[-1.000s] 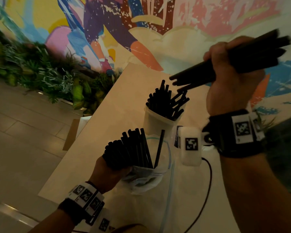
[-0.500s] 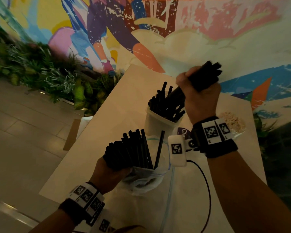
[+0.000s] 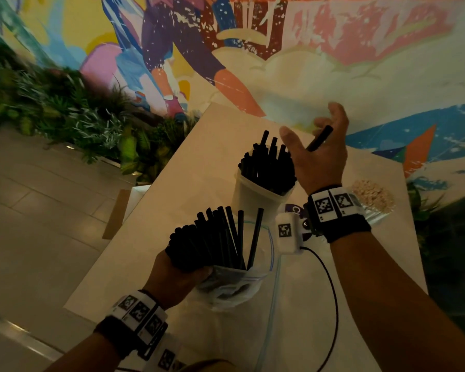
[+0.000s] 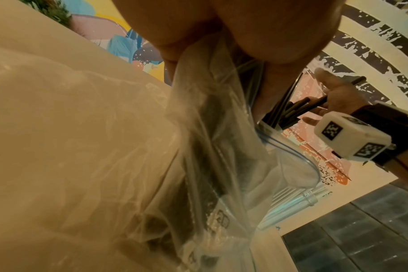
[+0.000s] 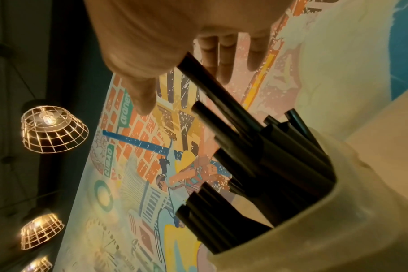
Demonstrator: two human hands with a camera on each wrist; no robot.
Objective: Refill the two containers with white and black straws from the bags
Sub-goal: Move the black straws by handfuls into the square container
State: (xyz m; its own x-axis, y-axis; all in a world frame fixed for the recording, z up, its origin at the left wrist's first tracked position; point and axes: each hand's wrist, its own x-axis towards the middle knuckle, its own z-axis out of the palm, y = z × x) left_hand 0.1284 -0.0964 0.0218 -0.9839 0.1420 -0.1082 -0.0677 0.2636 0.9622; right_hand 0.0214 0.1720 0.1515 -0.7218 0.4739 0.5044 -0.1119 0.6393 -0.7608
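My left hand (image 3: 172, 277) grips the clear zip bag (image 3: 234, 285) and holds it upright on the table, with black straws (image 3: 215, 237) fanning out of its mouth. The bag's crumpled plastic (image 4: 221, 147) fills the left wrist view. Beyond it stands a white container (image 3: 253, 202) packed with black straws (image 3: 269, 165). My right hand (image 3: 306, 149) hovers just above them with fingers (image 5: 224, 55) spread and straight. One black straw (image 3: 320, 138) leans out of the container (image 5: 338, 220) against the palm (image 5: 151, 36).
A bundle of white straws (image 3: 373, 197) lies on the table (image 3: 188, 183) behind my right wrist. A purple-labelled item (image 3: 295, 209) sits beside the container. A black cable (image 3: 330, 291) runs across the near table. Floor and plants (image 3: 65, 116) lie to the left.
My right hand brought its bundle of black straws down into the container, then let go and spread its fingers. The left hand and bag stayed still.
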